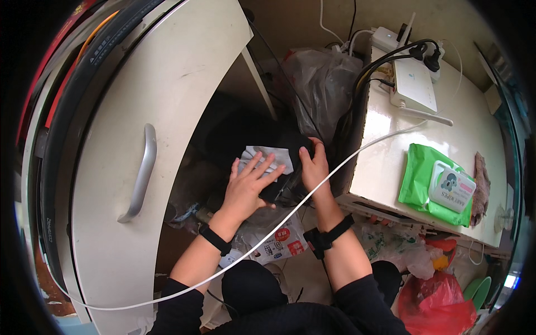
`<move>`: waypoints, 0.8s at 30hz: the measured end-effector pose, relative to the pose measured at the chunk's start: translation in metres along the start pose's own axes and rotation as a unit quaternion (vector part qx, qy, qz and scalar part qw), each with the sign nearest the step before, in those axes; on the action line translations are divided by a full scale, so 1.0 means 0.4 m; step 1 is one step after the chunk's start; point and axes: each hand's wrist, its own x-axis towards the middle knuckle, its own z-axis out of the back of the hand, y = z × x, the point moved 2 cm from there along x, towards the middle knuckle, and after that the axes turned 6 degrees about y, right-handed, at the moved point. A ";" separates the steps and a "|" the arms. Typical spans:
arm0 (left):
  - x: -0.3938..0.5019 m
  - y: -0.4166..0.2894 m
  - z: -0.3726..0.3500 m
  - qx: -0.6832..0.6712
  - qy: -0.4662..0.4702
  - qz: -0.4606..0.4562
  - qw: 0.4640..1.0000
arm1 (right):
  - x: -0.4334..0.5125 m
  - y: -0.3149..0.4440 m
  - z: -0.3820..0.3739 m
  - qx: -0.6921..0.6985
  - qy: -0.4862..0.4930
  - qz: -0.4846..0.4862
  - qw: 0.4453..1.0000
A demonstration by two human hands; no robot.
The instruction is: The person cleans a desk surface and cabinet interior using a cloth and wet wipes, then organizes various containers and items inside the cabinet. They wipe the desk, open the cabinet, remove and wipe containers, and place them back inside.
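My left hand [252, 186] lies spread over a crumpled white wipe [282, 158], holding it flat against the top of a black object [264, 134]. What this object is, I cannot tell; it sits in the dark gap between two pieces of furniture. My right hand [315, 167] grips the object's right edge, thumb on top and fingers partly hidden. Across my view, in front of both forearms, runs a white cable [289, 217]. Black straps circle both my forearms, and the right one carries a small dark box [317, 243].
A white cabinet door with a metal handle [140, 171] bounds the left. On the white cabinet top [377, 176] at right are a router [414, 86], plugs, a green baby wipes pack [423, 176] and a brown cloth [480, 188]. Plastic bags [322, 83] stand behind; a red bag [435, 305] lies below.
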 end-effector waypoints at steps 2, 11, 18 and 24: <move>-0.002 -0.016 -0.002 0.008 -0.006 -0.014 1.000 | -0.018 0.002 0.013 -0.009 -0.011 -0.010 1.000; -0.021 -0.065 0.000 0.023 0.018 -0.050 0.998 | -0.074 0.021 0.048 -0.049 -0.037 0.002 0.998; 0.025 -0.066 0.015 0.006 0.121 -0.053 0.991 | -0.083 0.025 0.065 -0.044 -0.021 -0.001 0.999; 0.174 0.019 0.030 0.057 0.135 0.076 0.986 | -0.068 -0.007 0.064 -0.050 -0.016 0.015 0.998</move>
